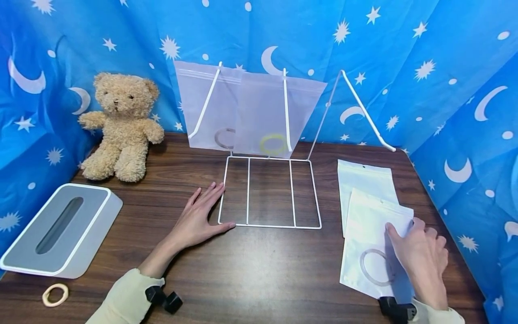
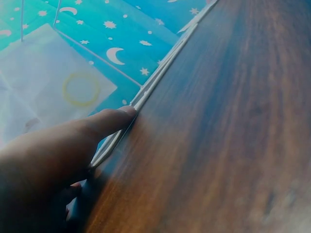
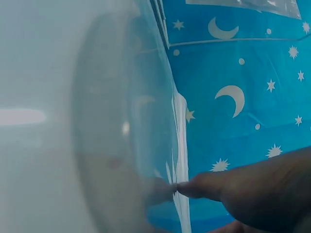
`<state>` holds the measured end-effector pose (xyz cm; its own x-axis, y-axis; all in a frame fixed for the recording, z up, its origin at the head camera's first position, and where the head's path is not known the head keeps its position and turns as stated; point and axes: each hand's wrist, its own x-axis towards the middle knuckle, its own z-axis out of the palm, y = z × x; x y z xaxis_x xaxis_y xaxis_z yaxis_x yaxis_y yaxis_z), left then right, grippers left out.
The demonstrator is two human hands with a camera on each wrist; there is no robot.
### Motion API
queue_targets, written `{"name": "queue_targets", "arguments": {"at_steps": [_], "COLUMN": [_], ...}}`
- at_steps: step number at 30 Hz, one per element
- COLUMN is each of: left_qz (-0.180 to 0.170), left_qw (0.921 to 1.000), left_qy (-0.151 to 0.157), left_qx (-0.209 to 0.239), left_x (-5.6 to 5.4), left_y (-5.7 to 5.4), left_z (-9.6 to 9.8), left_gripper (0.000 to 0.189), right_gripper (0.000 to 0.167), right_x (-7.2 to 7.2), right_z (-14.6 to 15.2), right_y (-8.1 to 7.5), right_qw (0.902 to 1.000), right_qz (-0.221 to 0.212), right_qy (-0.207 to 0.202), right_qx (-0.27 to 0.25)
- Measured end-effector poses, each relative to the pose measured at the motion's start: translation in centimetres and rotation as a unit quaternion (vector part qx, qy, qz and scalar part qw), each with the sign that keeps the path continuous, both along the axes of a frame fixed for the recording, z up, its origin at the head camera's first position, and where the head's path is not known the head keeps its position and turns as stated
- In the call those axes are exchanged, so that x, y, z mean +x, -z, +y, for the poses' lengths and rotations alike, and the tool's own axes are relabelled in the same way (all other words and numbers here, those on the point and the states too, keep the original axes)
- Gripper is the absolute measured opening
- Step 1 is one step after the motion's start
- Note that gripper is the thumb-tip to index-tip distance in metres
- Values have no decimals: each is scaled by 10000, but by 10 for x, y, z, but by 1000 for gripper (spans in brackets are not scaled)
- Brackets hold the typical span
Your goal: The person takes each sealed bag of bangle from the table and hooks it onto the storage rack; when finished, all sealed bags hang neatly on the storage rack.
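Observation:
My left hand (image 1: 199,219) rests on the table with fingers spread, thumb on the front wire and fingertips at the left wire of the white wire rack's base (image 1: 263,226). In the left wrist view the thumb (image 2: 114,119) touches the wire. Two zip bags hang on the rack: the left bag (image 1: 202,101) with a brownish ring, the middle bag (image 1: 263,108) with a yellow ring. At the right, my right hand (image 1: 422,252) pinches the right edge of a white zip bag (image 1: 364,234) holding a greyish ring (image 1: 361,265). Beneath it lies another white zip bag (image 1: 364,173).
A teddy bear (image 1: 123,126) sits at the back left. In front of it stands a white tissue box (image 1: 95,236) with a grey top, and a pale ring (image 1: 45,297) lies nearby. The rack's right arm (image 1: 366,108) sticks out toward me. Blue curtains (image 1: 429,90) surround the table.

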<state>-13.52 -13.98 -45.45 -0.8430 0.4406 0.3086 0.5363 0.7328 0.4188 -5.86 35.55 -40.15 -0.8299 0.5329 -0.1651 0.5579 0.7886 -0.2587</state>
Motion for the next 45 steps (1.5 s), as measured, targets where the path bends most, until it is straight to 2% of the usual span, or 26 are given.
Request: {"name": "queue_targets", "arguments": {"at_steps": [5, 9, 12, 15, 17, 21, 23, 25, 28, 32, 34, 40, 42, 45], "left_qz": [62, 79, 89, 91, 89, 59, 49, 39, 16, -7, -3, 37, 41, 38], "left_qw": [10000, 10000, 10000, 10000, 10000, 10000, 10000, 10000, 10000, 10000, 10000, 10000, 10000, 10000], "left_qy": [-13, 14, 17, 16, 14, 24, 23, 29, 29, 35, 35, 30, 36, 26], "left_qx": [28, 42, 33, -11, -33, -54, -55, -53, -44, -47, -55, -61, -49, -65], "left_x": [0, 0, 0, -1, -1, -1, -1, -1, -1, 0, 0, 0, 0, 0], "left_y": [1, 1, 1, 1, 1, 0, 0, 0, 0, 0, 0, 0, 0, 0], "left_z": [-1, -1, 0, 0, 1, 1, 1, 1, 0, -1, 0, 0, 0, 0], "left_gripper": [100, 99, 99, 99, 99, 99, 99, 99, 99, 99, 99, 99, 99, 99], "right_gripper": [79, 58, 39, 28, 26, 31, 32, 33, 36, 46, 48, 46, 44, 42], "right_x": [-5, -4, -2, -1, -1, -1, -2, -3, -3, -3, -2, 0, 0, 0], "right_z": [3, 3, 3, 3, 4, 5, 5, 5, 4, 4, 3, 2, 2, 2], "right_y": [2, 5, 8, 8, 8, 4, 4, 3, 4, 6, 7, 8, 8, 8], "right_qw": [9993, 9939, 9818, 9669, 9598, 9474, 9363, 9291, 9228, 9188, 9204, 9372, 9387, 9357], "right_qz": [330, 958, 1727, 2374, 2565, 2561, 2653, 2779, 2964, 3077, 3050, 2794, 2773, 2843], "right_qy": [89, 286, 275, 105, 121, 572, 655, 524, -20, -655, -764, -578, -538, -565], "right_qx": [-125, -460, -737, -925, -1134, -1833, -2207, -2384, -2462, -2383, -2324, -2005, -1975, -2012]}}
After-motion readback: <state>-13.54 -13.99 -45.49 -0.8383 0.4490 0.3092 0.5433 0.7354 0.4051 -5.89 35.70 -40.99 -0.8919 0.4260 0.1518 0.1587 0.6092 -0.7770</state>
